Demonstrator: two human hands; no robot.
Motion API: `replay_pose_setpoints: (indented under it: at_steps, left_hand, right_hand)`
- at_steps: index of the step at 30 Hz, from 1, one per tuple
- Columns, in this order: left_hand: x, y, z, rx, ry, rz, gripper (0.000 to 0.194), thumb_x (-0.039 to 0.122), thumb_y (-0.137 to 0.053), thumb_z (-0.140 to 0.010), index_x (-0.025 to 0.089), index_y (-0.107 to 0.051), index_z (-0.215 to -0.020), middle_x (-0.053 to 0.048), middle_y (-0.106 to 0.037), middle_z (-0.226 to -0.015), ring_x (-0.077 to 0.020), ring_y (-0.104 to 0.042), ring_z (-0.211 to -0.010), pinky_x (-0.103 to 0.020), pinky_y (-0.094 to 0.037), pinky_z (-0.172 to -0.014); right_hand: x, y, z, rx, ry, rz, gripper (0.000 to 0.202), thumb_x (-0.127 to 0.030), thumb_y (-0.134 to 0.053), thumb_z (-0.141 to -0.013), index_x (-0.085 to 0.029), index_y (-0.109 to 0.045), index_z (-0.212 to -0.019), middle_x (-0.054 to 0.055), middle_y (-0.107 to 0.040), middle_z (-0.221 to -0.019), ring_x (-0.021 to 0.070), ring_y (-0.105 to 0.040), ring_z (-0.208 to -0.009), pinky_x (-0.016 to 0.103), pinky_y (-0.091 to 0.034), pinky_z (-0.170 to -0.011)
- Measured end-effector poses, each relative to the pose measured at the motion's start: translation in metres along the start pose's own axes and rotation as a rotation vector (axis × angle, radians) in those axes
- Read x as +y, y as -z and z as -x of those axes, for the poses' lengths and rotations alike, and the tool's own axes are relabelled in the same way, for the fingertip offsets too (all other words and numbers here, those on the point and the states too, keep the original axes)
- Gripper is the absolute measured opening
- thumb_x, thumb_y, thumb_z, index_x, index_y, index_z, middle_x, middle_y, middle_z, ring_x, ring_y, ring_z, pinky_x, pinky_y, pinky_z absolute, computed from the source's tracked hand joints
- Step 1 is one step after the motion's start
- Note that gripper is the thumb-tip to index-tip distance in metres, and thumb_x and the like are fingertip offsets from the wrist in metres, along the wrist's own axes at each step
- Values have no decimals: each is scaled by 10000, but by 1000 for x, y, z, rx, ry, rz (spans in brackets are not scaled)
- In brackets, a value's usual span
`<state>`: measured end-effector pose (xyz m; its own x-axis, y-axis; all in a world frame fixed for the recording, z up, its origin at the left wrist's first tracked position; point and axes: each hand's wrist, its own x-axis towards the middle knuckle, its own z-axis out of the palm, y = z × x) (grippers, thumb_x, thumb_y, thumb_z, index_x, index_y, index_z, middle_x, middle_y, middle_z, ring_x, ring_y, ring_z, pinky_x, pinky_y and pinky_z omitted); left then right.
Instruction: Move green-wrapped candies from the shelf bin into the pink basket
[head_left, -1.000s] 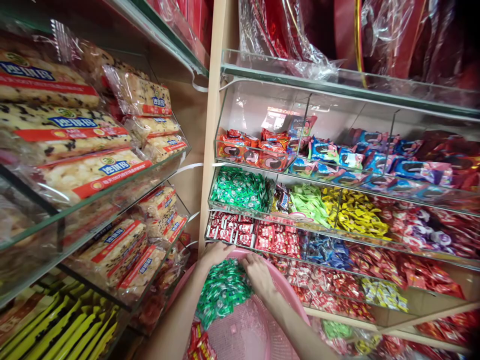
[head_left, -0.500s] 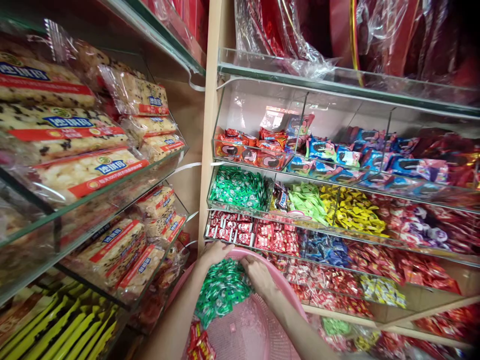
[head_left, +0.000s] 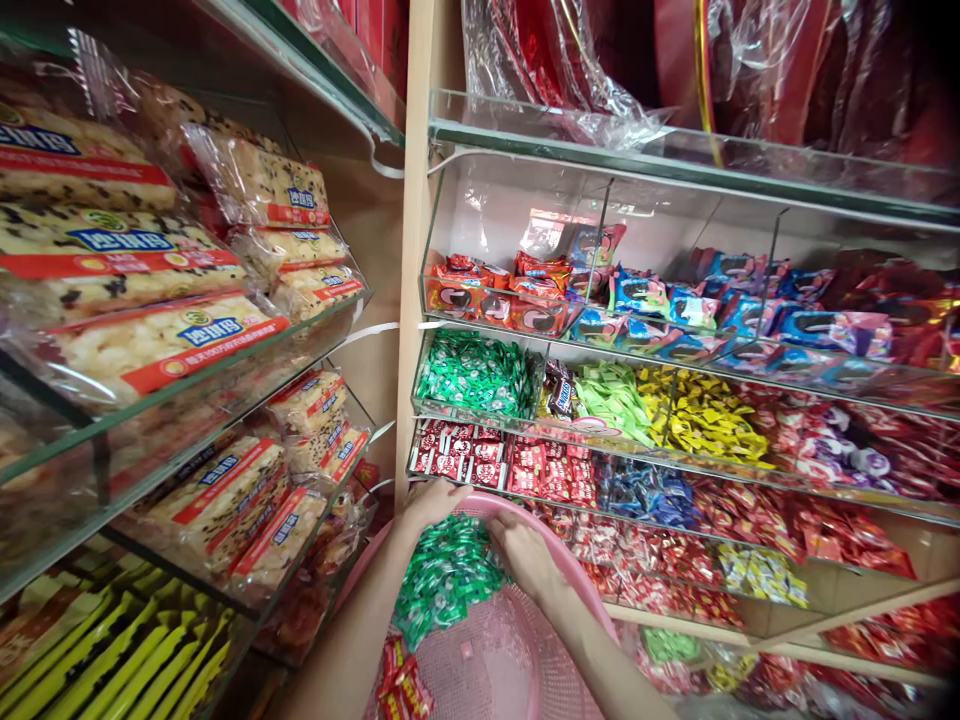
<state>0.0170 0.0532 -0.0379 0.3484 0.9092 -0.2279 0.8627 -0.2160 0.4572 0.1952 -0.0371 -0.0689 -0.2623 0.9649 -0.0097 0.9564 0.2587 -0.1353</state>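
Observation:
In front of me at the bottom middle is a pink plastic basket (head_left: 579, 578) with a mesh bottom. A pile of green-wrapped candies (head_left: 444, 575) fills its far left part, and a few red-wrapped candies (head_left: 403, 680) lie nearer to me. My left hand (head_left: 435, 503) is closed over the far left rim of the basket. Inside the far right side, my right hand (head_left: 519, 548) has its fingers curled at the edge of the green pile; what its fingertips hold, if anything, is hidden.
Glass shelf bins of candies rise just beyond the basket, including a bin of green-wrapped candies (head_left: 474, 375) and yellow-wrapped ones (head_left: 701, 418). Packaged puffed-rice cakes (head_left: 157, 345) fill glass shelves close on the left. A wooden post (head_left: 415, 240) stands between both shelf sets.
My right hand has shifted slightly right, toward me, its fingers still curled by the green candies. The left hand stays on the rim. The view has moved slightly.

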Motion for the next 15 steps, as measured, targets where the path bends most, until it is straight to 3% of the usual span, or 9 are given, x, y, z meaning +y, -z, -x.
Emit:
replay_pose_setpoints:
  at_steps: [5, 7, 11, 15]
  left_hand:
    - [-3, 0, 0, 4, -9, 12, 642, 659, -272, -853, 223, -744, -849, -100, -745, -982, -271, -677, -930, -305, -452, -765]
    - [-6, -1, 0, 3, -7, 23, 647, 660, -269, -854, 217, -740, -828, -96, -746, -971, -256, -679, -913, -288, -451, -746]
    - [-9, -2, 0, 0, -7, 28, 661, 672, -263, -854, 211, -735, -807, -91, -749, -950, -242, -679, -897, -276, -451, -741]
    - [-9, -4, -2, 2, -12, 18, 662, 677, -258, -851, 222, -738, -849, -89, -745, -987, -252, -672, -945, -287, -452, -772]
  right_hand:
    - [8, 10, -3, 236, -22, -261, 283, -154, -363, -941, -186, -617, -1060, 97, -638, -1066, 183, -625, -910, 260, -442, -785]
    - [14, 13, -3, 268, -27, -337, 279, -146, -369, -931, -178, -608, -1073, 96, -649, -1051, 181, -625, -919, 261, -437, -804]
    - [18, 11, 1, 117, 5, -353, 166, -148, -464, -874, -182, -624, -902, 59, -676, -902, 183, -628, -860, 256, -428, -757]
    - [16, 2, 6, -39, -58, -220, 68, -174, -565, -819, -175, -619, -861, 72, -687, -906, 208, -631, -848, 269, -420, -723]
